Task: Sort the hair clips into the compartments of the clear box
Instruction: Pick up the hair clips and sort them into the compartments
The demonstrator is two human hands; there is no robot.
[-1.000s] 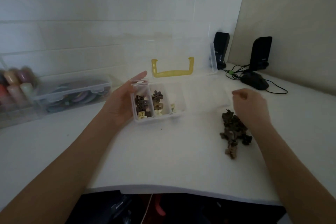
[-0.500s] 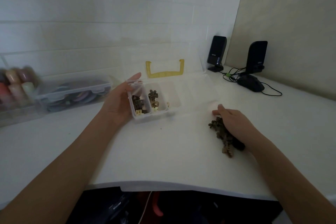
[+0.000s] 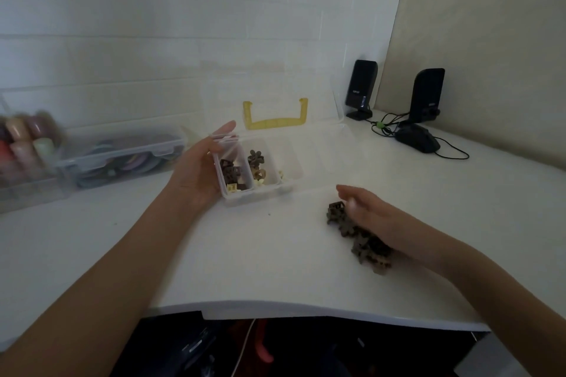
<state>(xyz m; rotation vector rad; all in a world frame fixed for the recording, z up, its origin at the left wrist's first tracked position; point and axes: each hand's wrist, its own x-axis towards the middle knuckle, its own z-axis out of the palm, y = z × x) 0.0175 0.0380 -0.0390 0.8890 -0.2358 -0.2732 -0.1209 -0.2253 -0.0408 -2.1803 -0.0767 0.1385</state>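
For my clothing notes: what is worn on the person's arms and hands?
Nothing that shows. Both forearms are bare, with no sleeve in view. The left hand and right hand have no glove, ring, watch or bracelet that I can see.

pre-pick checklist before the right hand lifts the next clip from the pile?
1. Clear box lid open: ok.
2. Left hand steadies the box at its left end: ok.
3. Right hand over the loose pile of clips: ok.
4. One clip pinched by the right hand: cannot tell, fingers hide it.
5. Room left in the compartments: ok, the right-hand ones look empty.
6. Clip shape matched to a compartment: cannot tell.
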